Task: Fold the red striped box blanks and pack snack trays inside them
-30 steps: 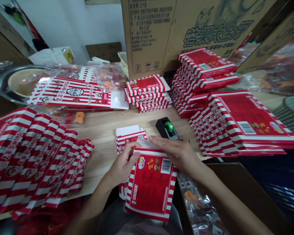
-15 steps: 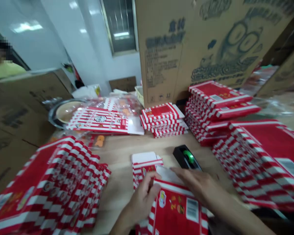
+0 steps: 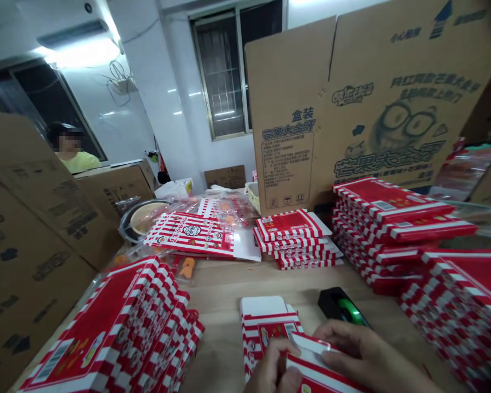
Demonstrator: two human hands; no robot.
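A red-and-white striped carton (image 3: pixel 317 376) lies between my two hands at the bottom of the view, its end flap raised. My left hand (image 3: pixel 273 367) is closed on its left edge, thumb on the red face. My right hand (image 3: pixel 362 355) curls over the flap at the top, fingers gripping the carton's right part. Behind the held carton lies another striped carton (image 3: pixel 265 330) with its white flap sticking out. A black tape dispenser (image 3: pixel 331 303) with a green roll stands just beyond my right hand.
Stacked red cartons stand at left (image 3: pixel 118 327), at back right (image 3: pixel 393 229) and at right (image 3: pixel 454 311). Flat printed sheets (image 3: pixel 192 234) and a round bowl (image 3: pixel 133 218) lie at the back. A big cardboard box (image 3: pixel 294 158) rises behind. A person (image 3: pixel 76 153) is at far left.
The view has tilted up, so the table sits lower in the picture. The held carton has tipped, showing less of its face, and my right fingers have curled in on its flap.
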